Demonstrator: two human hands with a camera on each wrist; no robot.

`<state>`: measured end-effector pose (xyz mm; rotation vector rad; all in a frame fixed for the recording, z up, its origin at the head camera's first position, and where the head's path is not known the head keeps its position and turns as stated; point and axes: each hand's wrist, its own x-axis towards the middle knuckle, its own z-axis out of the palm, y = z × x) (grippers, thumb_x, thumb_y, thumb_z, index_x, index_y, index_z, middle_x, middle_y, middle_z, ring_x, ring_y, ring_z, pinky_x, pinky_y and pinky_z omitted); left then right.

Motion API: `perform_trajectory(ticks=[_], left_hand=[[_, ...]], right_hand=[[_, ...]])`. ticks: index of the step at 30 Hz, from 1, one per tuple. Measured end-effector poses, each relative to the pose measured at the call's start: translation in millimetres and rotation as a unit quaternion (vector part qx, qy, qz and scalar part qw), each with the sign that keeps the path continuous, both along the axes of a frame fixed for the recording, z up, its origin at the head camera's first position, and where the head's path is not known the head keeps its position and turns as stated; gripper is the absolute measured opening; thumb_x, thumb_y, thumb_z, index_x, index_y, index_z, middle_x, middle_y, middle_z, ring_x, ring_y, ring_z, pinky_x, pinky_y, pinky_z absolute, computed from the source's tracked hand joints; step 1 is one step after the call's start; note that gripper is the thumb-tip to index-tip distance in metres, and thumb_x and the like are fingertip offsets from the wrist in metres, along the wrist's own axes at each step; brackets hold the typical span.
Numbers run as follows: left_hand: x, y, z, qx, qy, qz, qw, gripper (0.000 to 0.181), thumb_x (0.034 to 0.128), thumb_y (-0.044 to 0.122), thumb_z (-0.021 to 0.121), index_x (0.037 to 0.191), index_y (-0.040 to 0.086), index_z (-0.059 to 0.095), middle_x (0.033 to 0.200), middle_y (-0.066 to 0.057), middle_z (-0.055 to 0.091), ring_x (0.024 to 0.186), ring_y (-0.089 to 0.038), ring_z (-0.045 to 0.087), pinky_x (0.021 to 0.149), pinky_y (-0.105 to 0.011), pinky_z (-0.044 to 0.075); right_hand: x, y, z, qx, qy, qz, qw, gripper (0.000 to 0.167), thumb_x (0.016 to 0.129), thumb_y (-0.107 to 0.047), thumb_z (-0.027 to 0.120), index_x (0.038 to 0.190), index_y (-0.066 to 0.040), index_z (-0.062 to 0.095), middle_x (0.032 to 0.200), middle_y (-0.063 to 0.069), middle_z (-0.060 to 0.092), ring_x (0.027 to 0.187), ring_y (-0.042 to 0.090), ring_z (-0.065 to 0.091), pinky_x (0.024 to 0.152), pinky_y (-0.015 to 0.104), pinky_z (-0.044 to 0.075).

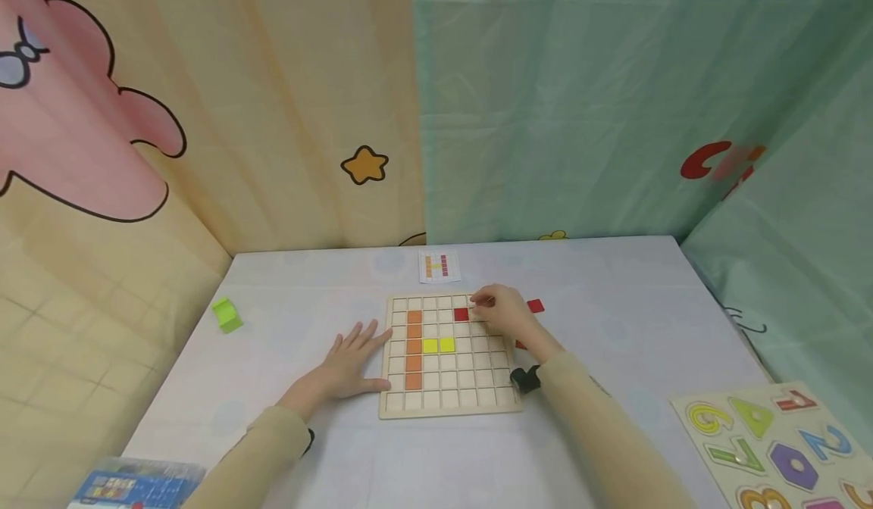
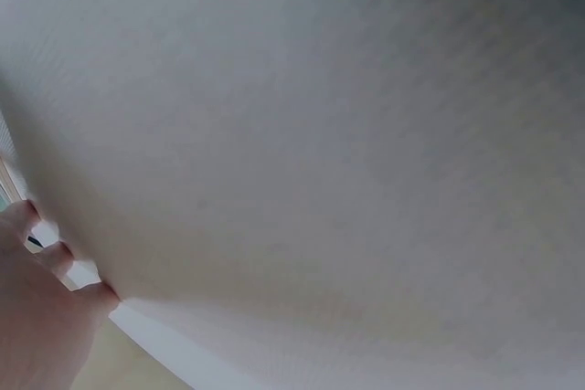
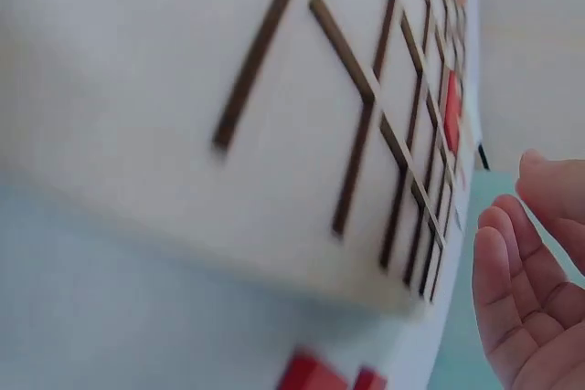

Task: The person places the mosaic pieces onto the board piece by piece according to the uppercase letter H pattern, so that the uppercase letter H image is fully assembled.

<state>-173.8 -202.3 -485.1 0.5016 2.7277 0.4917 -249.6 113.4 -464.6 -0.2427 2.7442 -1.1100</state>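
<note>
A wooden grid board (image 1: 450, 410) lies flat on the table. Five or so, that is several, orange tiles (image 1: 414, 346) form a column on its left side. Two yellow tiles (image 1: 439, 345) sit side by side right of that column, and a red tile (image 1: 461, 314) lies in an upper cell. My left hand (image 1: 351, 361) is spread on the table, thumb and a fingertip touching the board's left edge. Above the board's upper right cells is my right hand (image 1: 503, 310), fingers loosely bent beside the red tile; in the right wrist view no tile shows between thumb and fingers.
Loose red tiles (image 1: 535, 306) lie right of the board. A small pattern card (image 1: 439, 266) is behind it. Green pieces (image 1: 227, 315) stand far left, a blue package (image 1: 136, 482) near left. A number puzzle board (image 1: 771, 448) occupies the near right corner.
</note>
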Motion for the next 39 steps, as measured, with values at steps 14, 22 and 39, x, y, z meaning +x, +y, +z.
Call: perform_trajectory(ticks=[14,22,39], left_hand=[[-0.8,-0.9,-0.5,0.007,-0.002,0.006,1.0,0.096,0.0813,0.055,0.073,0.157,0.02,0.026,0.166,-0.015,0.012,0.152,-0.043,0.004,0.118,-0.067,0.003],[-1.7,-1.6,-2.1,0.007,-0.003,0.006,1.0,0.096,0.0813,0.055,0.073,0.157,0.02,0.026,0.166,-0.015,0.012,0.152,-0.043,0.003,0.119,-0.067,0.003],[-1.7,-0.9,-4.3,-0.002,-0.002,0.008,1.0,0.097,0.0807,0.057,0.073,0.157,0.021,0.026,0.166,-0.014,0.012,0.152,-0.042,0.003,0.119,-0.067,0.003]], right_hand=[[34.4,89,-7.2,-0.017,-0.032,-0.071,0.9968,0.034,0.092,-0.024,0.07,0.121,-0.008,0.067,0.113,0.012,0.068,0.104,0.026,0.062,0.087,0.039,0.057],[48.0,112,-12.4,-0.021,-0.034,-0.067,0.9969,0.039,0.088,-0.025,0.074,0.121,-0.005,0.066,0.113,0.015,0.069,0.103,0.028,0.064,0.089,0.043,0.057],[48.9,98,-19.5,0.028,-0.058,-0.087,0.9941,0.038,0.085,-0.018,0.077,0.118,-0.003,0.066,0.109,0.015,0.068,0.093,0.023,0.062,0.085,0.038,0.058]])
